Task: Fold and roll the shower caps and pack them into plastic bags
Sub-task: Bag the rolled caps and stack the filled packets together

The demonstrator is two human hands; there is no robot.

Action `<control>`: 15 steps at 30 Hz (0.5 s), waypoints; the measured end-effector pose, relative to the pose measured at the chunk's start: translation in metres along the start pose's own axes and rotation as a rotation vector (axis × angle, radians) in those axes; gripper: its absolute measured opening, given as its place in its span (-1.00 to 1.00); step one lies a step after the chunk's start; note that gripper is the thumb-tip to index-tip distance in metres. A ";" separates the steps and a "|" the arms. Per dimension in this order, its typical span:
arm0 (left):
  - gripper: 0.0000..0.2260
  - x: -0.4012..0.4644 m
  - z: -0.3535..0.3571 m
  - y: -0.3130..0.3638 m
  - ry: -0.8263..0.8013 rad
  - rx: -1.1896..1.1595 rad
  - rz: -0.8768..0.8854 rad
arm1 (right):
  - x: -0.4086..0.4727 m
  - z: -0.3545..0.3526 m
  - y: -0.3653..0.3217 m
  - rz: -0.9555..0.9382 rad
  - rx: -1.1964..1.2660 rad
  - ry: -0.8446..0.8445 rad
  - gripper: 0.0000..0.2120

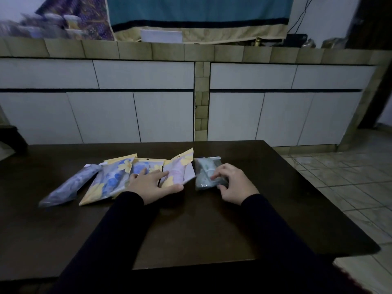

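Several plastic bags with rolled shower caps lie in a row on the dark table (191,230). From the left: a purple-grey pack (70,184), a blue-and-yellow floral pack (108,180), another blue one (141,166) partly under my left hand, a pink pack (180,169), and a grey-green pack (205,172). My left hand (151,184) lies flat with fingers spread across the blue and pink packs. My right hand (234,184) has its curled fingers on the right edge of the grey-green pack, pinching it against the table.
Behind the table runs a tiled counter (191,50) with white cabinet doors (144,98) below. A teal cloth (197,15) hangs above it. Tiled floor (350,177) lies to the right of the table. A dark object (10,136) sits at the far left.
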State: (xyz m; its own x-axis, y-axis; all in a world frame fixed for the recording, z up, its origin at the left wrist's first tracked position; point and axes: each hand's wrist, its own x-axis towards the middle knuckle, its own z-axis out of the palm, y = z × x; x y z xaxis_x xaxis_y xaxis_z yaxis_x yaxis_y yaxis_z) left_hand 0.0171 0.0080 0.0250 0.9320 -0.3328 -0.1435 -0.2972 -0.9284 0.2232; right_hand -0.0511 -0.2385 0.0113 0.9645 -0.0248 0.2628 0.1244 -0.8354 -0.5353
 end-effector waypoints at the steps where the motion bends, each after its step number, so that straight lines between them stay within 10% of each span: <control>1: -0.10 -0.001 0.000 0.000 0.001 0.015 0.010 | 0.000 0.003 -0.003 -0.026 -0.003 -0.017 -0.74; 9: -0.15 -0.007 0.004 -0.001 0.079 0.064 0.065 | 0.002 0.014 -0.014 -0.107 -0.012 -0.067 -0.66; 15: -0.53 -0.008 0.003 -0.019 0.467 -0.085 -0.079 | 0.010 0.018 -0.022 -0.105 -0.015 0.046 -0.70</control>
State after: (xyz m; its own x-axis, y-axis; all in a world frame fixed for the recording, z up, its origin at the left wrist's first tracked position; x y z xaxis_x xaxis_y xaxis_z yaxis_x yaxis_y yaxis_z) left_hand 0.0146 0.0282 0.0192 0.9503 -0.1336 0.2811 -0.2217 -0.9245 0.3101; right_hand -0.0399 -0.2101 0.0115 0.9346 0.0381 0.3536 0.2200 -0.8430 -0.4909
